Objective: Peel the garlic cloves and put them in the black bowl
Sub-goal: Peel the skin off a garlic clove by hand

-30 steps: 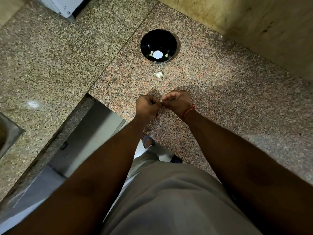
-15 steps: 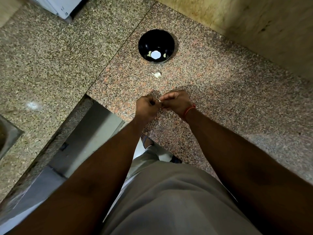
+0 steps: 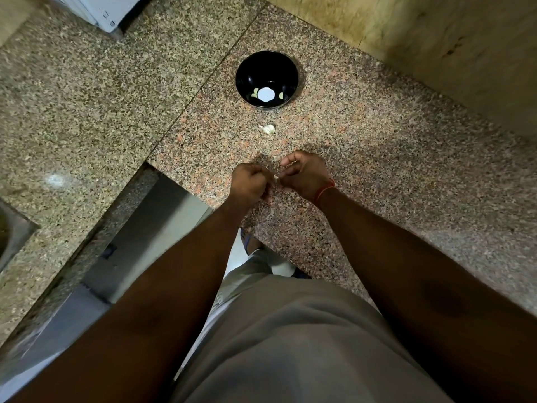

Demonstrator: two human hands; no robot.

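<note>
Now my left hand (image 3: 249, 184) and right hand (image 3: 303, 175) meet over the bench (image 3: 377, 146), fingers curled, pinching one garlic clove (image 3: 275, 177) between them. Just beyond my hands lies another clove (image 3: 268, 128); farther off, the black bowl (image 3: 266, 79) holds peeled pieces.

Black bowl (image 3: 250, 71), upright on the counter (image 3: 377, 135), holding two pale peeled cloves (image 3: 254, 92) near its bottom. Garlic piece (image 3: 268, 128), whitish, lies just before the bowl. A small pale clove (image 3: 275, 177) sits pinched between both hands.
</note>
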